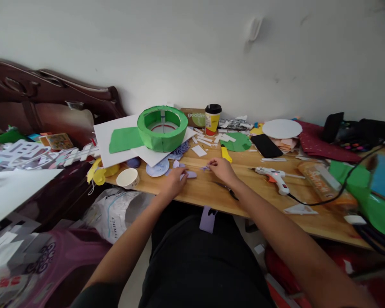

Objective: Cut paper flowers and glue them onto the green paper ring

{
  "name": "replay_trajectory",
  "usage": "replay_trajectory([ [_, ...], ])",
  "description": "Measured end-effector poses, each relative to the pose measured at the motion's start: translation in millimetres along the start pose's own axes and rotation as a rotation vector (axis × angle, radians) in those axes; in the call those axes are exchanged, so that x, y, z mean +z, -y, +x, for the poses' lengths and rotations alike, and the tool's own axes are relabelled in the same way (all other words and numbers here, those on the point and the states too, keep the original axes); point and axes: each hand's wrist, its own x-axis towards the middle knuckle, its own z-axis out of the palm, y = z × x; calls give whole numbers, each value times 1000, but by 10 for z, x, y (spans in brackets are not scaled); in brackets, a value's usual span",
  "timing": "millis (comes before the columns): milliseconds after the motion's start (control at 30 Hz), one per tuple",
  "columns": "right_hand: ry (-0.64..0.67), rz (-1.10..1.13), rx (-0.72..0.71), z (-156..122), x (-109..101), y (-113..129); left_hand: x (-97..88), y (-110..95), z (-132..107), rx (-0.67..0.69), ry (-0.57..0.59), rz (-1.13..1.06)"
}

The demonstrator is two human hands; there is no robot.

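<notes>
My left hand [176, 179] rests on the wooden table [211, 192] with its fingers closed on a small lilac paper piece [190, 174]. My right hand [220, 167] is beside it and pinches another tiny lilac scrap [206, 168] at its fingertips. More lilac bits [176, 163] lie just beyond the left hand. Dark scissors [226, 188] lie on the table under my right wrist. A larger lilac paper piece [208, 219] lies on my lap below the table edge.
A green paper ring [162, 128] stands on white sheets [115, 145] at the back. Nearby are a paper cup [128, 177], a yellow coffee cup [212, 119], a yellow cutter [226, 154], a black phone [266, 146], a white disc [282, 128] and a corded glue gun [274, 175].
</notes>
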Motion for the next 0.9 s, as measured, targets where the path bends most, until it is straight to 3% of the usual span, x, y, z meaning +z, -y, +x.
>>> replay_trajectory([
  [67,-22,-82,-7,232,-13,-40,-95,118,-73,43,-9,93],
  [133,-17,-139,-32,373,-31,-69,-136,213,-214,119,62,307],
  [233,-22,-187,-77,423,-102,-103,-81,253,-461,141,153,530],
  [367,-64,-223,-63,345,-309,-192,65,139,-654,152,111,661],
  [567,-67,-317,-11,180,-503,-336,238,-60,-640,157,122,638],
  [667,-73,-353,-78,-27,-439,-255,272,-126,-593,197,134,559],
  [767,-94,-387,-135,-427,-342,-165,191,-113,-541,222,29,492],
  [833,-27,-467,-176,-753,-307,-195,93,-43,-495,189,-32,482],
  [900,45,-567,-205,-1046,-317,-313,6,54,-444,150,-1,507],
])
